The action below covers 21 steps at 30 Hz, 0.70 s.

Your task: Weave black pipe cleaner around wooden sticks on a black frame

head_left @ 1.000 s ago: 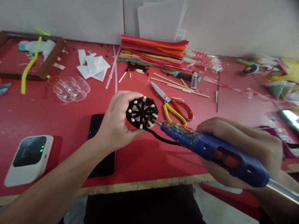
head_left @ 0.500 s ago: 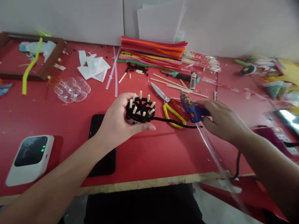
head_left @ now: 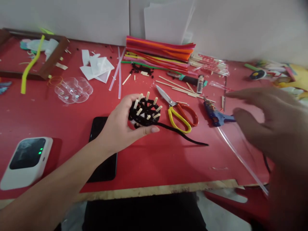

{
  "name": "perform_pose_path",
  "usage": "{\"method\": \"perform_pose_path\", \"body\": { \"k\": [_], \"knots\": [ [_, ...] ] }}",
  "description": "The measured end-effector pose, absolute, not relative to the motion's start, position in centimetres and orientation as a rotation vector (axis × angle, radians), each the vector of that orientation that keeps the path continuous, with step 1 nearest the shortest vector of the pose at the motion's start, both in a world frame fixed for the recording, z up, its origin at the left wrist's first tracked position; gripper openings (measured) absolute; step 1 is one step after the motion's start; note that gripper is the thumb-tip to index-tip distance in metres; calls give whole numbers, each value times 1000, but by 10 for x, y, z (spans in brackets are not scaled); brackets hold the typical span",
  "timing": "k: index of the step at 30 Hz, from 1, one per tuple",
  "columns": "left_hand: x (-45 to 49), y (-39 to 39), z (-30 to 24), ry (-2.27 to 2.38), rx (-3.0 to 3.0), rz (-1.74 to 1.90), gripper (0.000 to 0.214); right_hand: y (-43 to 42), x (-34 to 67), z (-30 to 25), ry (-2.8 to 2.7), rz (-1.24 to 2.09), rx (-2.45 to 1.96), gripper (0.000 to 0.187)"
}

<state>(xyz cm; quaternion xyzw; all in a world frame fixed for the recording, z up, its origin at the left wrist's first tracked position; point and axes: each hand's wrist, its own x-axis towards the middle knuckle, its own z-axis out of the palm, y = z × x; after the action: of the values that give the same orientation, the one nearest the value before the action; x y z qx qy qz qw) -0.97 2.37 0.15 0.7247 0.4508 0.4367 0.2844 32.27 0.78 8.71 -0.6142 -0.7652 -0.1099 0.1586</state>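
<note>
Held in my left hand [head_left: 117, 128] is a round black fuzzy pipe-cleaner frame [head_left: 144, 123] with several short wooden pegs standing up around its ring. A long black pipe-cleaner tail [head_left: 185, 136] trails from it to the right. My right hand [head_left: 262, 122], blurred, is open with thumb and fingers apart. Just left of it, a blue hot glue gun [head_left: 216, 117] lies on the table, a long clear glue stick [head_left: 238, 157] running out of its back. Scissors [head_left: 179, 117] with yellow and red handles lie between the frame and the glue gun.
Bundles of coloured pipe cleaners [head_left: 158, 48] lie along the wall, with thin wooden sticks [head_left: 178, 86] before them. A black phone [head_left: 104, 166] lies partly under my left forearm, a white device [head_left: 26, 163] further left. A clear flower-shaped tray [head_left: 74, 89] and brown frame [head_left: 55, 61] are farther back.
My right hand has let go of the glue gun, now lying on the table farther right, and moved off to the right. My left hand still holds the black frame, nearly unmoved.
</note>
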Motion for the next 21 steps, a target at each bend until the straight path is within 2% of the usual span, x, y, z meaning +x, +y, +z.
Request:
{"method": "perform_pose_path", "body": {
  "k": [3, 7, 13, 21],
  "knots": [
    [-9, 24, 2, 1217, 1871, 1141, 76, -18, 249, 92, -2206, 84, -1434, 14],
    [-7, 25, 0, 1084, 1701, 1144, 74, -15, 204, 67, -2121, 222, -1261, 3],
    [-4, 23, -2, 934, 1549, 1139, 69, 3, 205, 36, -1970, 124, -1024, 10],
    [-3, 17, 2, 814, 1442, 1072, 56, -3, 199, 31, -1897, 137, -984, 14]
  ]
}}
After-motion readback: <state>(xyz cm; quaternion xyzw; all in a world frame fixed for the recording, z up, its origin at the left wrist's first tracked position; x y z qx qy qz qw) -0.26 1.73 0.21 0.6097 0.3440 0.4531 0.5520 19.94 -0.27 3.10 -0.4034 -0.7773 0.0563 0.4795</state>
